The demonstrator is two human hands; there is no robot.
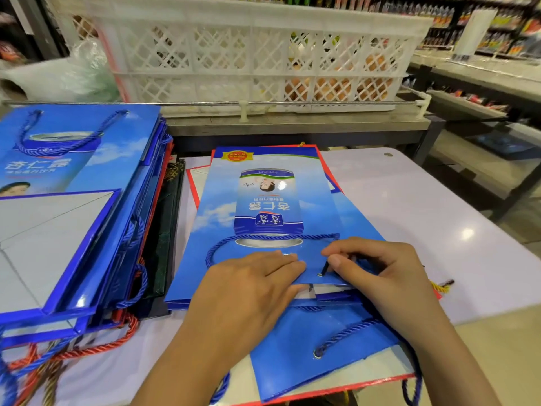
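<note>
A flat blue paper gift bag [263,206] printed with a drink can lies on top of other folded bags in the middle of the white table [424,206]. My left hand [248,288] presses flat on its near edge with straight fingers. My right hand [377,271] pinches the dark tip of the blue rope handle [257,238] at the metal eyelet [320,274] in the bag's near rim. The rest of the rope loops across the bag to the left.
A tall pile of folded blue bags [67,206] with blue and red rope handles fills the left. More blue bags [322,356] lie under my forearms. A white lattice crate [251,51] stands behind a metal rail; shop shelves run along the right.
</note>
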